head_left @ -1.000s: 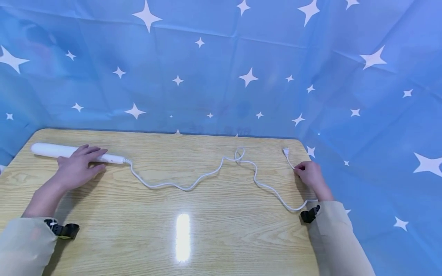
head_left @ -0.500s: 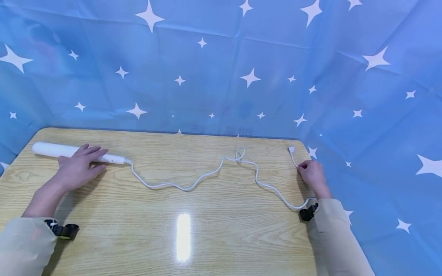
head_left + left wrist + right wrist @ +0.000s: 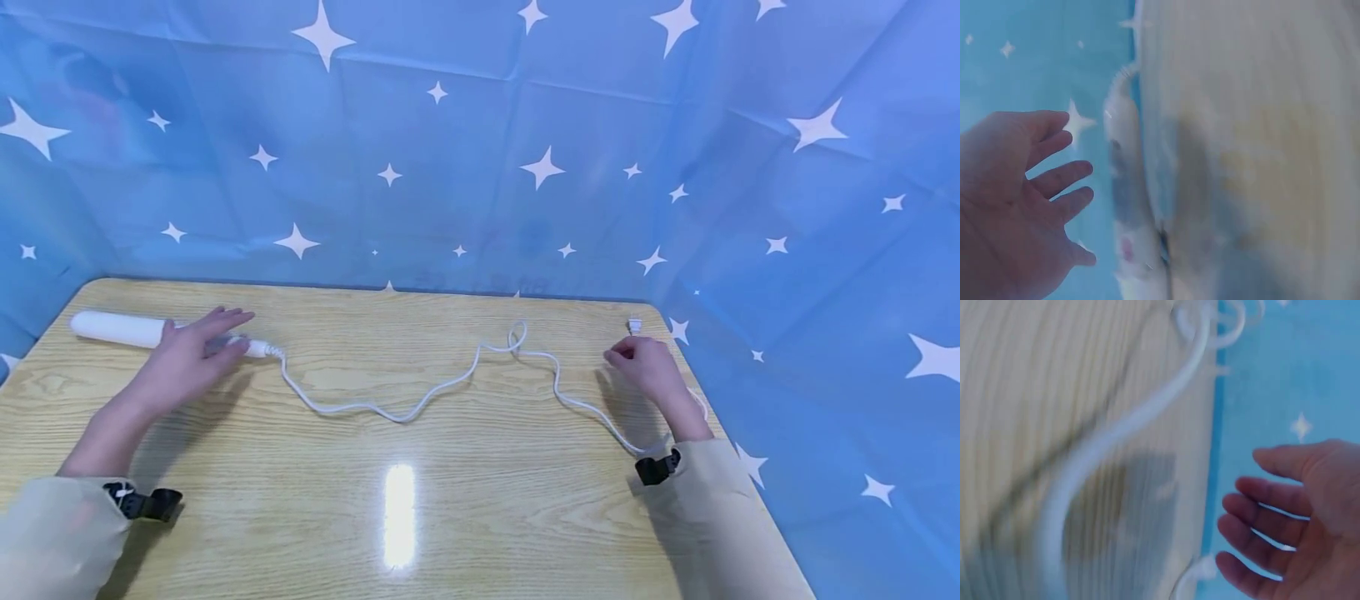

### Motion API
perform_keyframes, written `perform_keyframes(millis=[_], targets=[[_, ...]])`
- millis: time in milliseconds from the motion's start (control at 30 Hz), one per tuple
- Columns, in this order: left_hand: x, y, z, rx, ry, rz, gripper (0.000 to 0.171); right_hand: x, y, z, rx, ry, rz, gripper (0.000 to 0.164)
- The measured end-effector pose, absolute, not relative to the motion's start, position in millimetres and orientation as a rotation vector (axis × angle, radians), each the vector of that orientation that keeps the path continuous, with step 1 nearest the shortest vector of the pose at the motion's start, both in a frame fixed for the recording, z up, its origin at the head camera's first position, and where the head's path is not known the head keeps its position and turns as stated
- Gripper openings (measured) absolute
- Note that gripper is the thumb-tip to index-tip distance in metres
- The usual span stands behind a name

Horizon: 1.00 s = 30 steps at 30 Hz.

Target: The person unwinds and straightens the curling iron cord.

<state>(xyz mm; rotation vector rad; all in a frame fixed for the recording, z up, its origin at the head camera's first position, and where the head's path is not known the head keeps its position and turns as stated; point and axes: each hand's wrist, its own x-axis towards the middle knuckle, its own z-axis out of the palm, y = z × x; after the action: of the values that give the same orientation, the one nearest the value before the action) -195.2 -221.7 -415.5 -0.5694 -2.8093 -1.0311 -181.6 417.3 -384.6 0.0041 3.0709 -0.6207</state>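
A long white wand-like appliance (image 3: 120, 328), which looks like a hair straightener, lies at the table's back left. My left hand (image 3: 180, 367) hovers over its cord end with fingers spread, hiding part of it. In the left wrist view, that hand (image 3: 1016, 194) appears apart from the blurred appliance (image 3: 1124, 131). A white cord (image 3: 442, 385) runs in waves to the right, with a small loop midway. Its plug (image 3: 634, 326) lies near the back right corner, just beyond my right hand (image 3: 652, 371). In the right wrist view, the right hand's relaxed fingers (image 3: 1260, 519) hold nothing, beside the cord (image 3: 1094, 450).
The wood-grain table (image 3: 525, 517) has rounded back corners and a bright light reflection in front. A blue star-printed curtain (image 3: 465, 200) hangs behind it and along the right side. Dark camera mounts (image 3: 656, 469) sit on both wrists.
My left hand has lifted off the appliance and shifted slightly right. My right hand has let go of the cord near the plug and moved left; the plug now lies at the corner.
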Motion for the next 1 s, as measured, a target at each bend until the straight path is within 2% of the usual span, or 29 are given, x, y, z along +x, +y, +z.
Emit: perform_keyframes(millis=[233, 467, 600, 867, 1000], targets=[[-184.9, -180.7, -399.4, -0.76, -2.652, -1.114, 0.043, -180.6, 382.0, -392.0, -0.174, 3.074, -0.734, 0.021], [-182.8, -130.9, -403.6, -0.955, -2.617, -1.0, 0.035, -181.4, 365.2, -400.6, -0.288, 3.056, -0.864, 0.028], [-183.2, -104.6, -410.6, -1.125, -2.698, -0.98, 0.03, -181.1, 361.6, -405.3, -0.303, 3.033, -0.893, 0.025], [-176.1, -90.8, -426.4, -1.387, -2.728, -0.903, 0.02, -178.0, 355.7, -415.1, -0.312, 2.983, -0.864, 0.02], [-173.6, -92.9, -428.6, -1.46, -2.749, -0.944, 0.018, -177.9, 353.5, -419.0, -0.322, 2.963, -0.839, 0.011]])
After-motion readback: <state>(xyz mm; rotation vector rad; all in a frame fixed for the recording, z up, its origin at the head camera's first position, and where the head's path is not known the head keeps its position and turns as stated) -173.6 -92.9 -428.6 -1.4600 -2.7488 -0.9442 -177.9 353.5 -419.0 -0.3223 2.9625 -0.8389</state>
